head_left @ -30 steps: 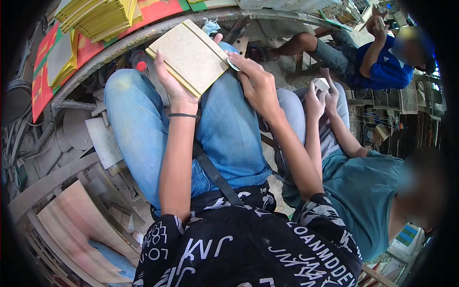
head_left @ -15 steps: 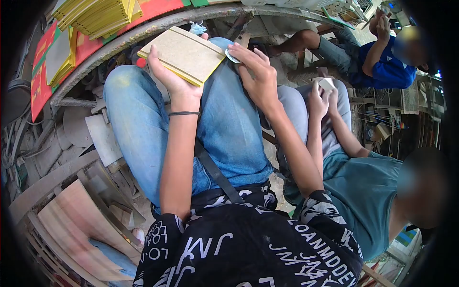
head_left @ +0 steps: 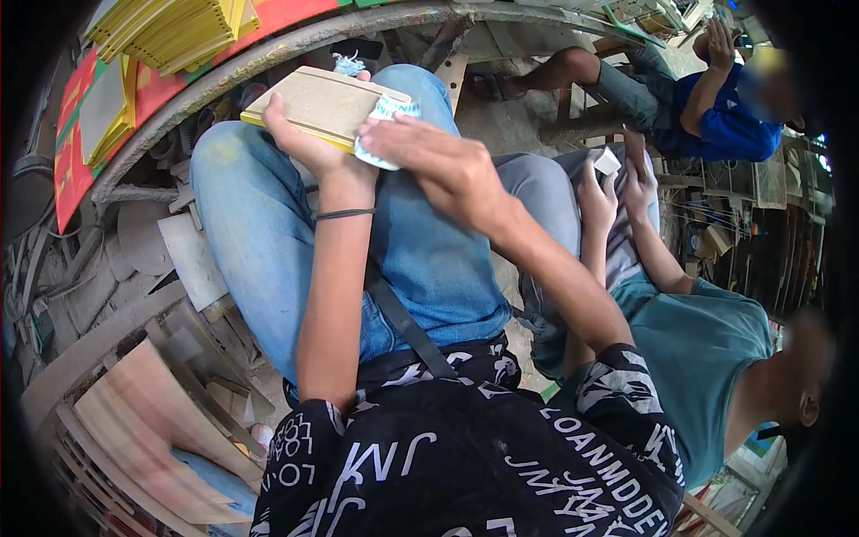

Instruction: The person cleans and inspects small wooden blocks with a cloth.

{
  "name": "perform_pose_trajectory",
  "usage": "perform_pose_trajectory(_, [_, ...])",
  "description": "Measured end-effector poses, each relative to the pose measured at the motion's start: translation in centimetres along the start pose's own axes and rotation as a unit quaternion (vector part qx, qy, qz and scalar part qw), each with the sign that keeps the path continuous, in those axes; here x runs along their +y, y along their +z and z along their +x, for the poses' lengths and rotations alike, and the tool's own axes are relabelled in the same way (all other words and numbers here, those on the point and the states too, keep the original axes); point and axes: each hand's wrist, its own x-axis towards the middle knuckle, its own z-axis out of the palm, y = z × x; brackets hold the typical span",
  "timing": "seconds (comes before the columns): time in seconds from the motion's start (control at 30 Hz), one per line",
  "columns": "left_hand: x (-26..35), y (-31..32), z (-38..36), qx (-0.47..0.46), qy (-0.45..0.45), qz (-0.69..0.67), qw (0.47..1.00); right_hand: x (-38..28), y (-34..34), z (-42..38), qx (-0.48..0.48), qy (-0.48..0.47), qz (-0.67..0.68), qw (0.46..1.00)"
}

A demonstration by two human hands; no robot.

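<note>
My left hand (head_left: 318, 148) grips a flat rectangular wooden board (head_left: 313, 103) from below, its thumb along the near left edge. The board has a tan face, yellow edges and a dark line near each end. It is held above my jeans-clad knees. My right hand (head_left: 429, 161) presses a piece of sandpaper (head_left: 386, 107) with a white, blue-printed back against the board's right end. The fingers of my right hand are slightly blurred and cover part of the sheet.
Stacked yellow-edged boards (head_left: 170, 31) lie on a red and green table (head_left: 80, 174) at upper left. To my right, a person in a teal shirt (head_left: 698, 358) holds a small white block (head_left: 608, 161). Another person in blue (head_left: 734, 121) sits beyond. Wooden panels (head_left: 152, 421) lean at lower left.
My right hand has moved left with the sandpaper, from beside the board onto its right end. The board is tilted differently. The neighbour's hands have moved apart.
</note>
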Motion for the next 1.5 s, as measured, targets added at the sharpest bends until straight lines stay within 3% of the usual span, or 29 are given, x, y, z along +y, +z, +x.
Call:
perform_pose_trajectory(0.1, [-0.2,0.8,-0.4,0.037,0.021,0.019,0.999,3.8,-0.4,0.3,0.027,0.049,-0.059,0.997])
perform_pose_trajectory(0.23, [0.1,0.2,-0.2,0.036,0.009,0.023,0.999,-0.3,0.0,0.1,0.007,-0.004,-0.009,1.000])
perform_pose_trajectory(0.33, [0.1,-0.2,0.1,-0.018,-0.012,0.016,1.000,1.4,-0.1,-0.4,0.026,-0.004,-0.002,1.000])
perform_pose_trajectory(0.47, [0.3,1.3,-0.3,0.068,0.030,0.020,0.997,2.4,0.4,-0.6,0.066,0.044,-0.076,0.994])
perform_pose_trajectory(0.57, [0.4,0.2,-0.2,0.025,-0.031,0.014,0.999,0.0,0.0,-0.4,0.017,-0.013,-0.018,1.000])
perform_pose_trajectory(0.6, [0.3,0.7,-0.3,0.042,-0.013,0.020,0.999,1.0,-0.4,-0.5,0.010,-0.022,-0.011,1.000])
perform_pose_trajectory(0.67, [0.3,1.5,-0.7,0.075,0.024,0.033,0.996,4.4,-0.7,-1.4,0.025,0.057,-0.035,0.997])
perform_pose_trajectory(0.73, [0.2,1.7,-0.9,0.078,0.027,0.035,0.996,3.7,-0.7,-0.7,0.024,0.056,-0.083,0.995])
perform_pose_trajectory(0.8, [0.5,1.2,-0.6,0.090,0.034,0.034,0.995,0.7,0.1,-1.0,0.040,0.034,-0.030,0.998])
perform_pose_trajectory(0.87, [0.6,0.0,0.1,0.022,-0.024,0.029,0.999,0.0,-0.4,-0.5,0.015,0.005,-0.025,1.000])
perform_pose_trajectory(1.0, [-0.2,1.7,-0.7,0.078,0.046,0.046,0.995,4.0,-0.2,-1.4,0.052,0.051,-0.060,0.996])
perform_pose_trajectory(1.07, [0.1,1.2,-0.2,0.072,0.048,0.043,0.995,1.8,0.4,-1.4,0.063,0.057,-0.032,0.996])
perform_pose_trajectory(1.13, [0.5,0.0,0.0,0.029,-0.031,0.035,0.998,-1.2,-0.1,-0.4,0.030,-0.006,-0.005,1.000])
perform_pose_trajectory(1.2, [0.1,0.0,0.0,0.016,-0.024,0.035,0.999,1.2,-0.1,-1.0,0.044,0.012,-0.009,0.999])
perform_pose_trajectory(1.27, [0.0,1.5,-0.8,0.073,0.031,0.043,0.996,4.7,-0.1,-1.6,0.055,0.058,-0.039,0.996])
perform_pose_trajectory(1.33, [0.1,1.3,-0.2,0.079,0.044,0.038,0.995,2.4,0.6,-1.3,0.072,0.076,-0.052,0.993])
perform_pose_trajectory(1.43, [0.8,0.3,0.0,0.026,-0.035,0.031,0.999,-0.8,-0.1,-0.5,0.028,0.001,-0.013,1.000])
perform_pose_trajectory(1.5, [0.2,1.4,-0.6,0.062,-0.004,0.040,0.997,3.3,0.2,-1.5,0.049,0.038,-0.033,0.998])
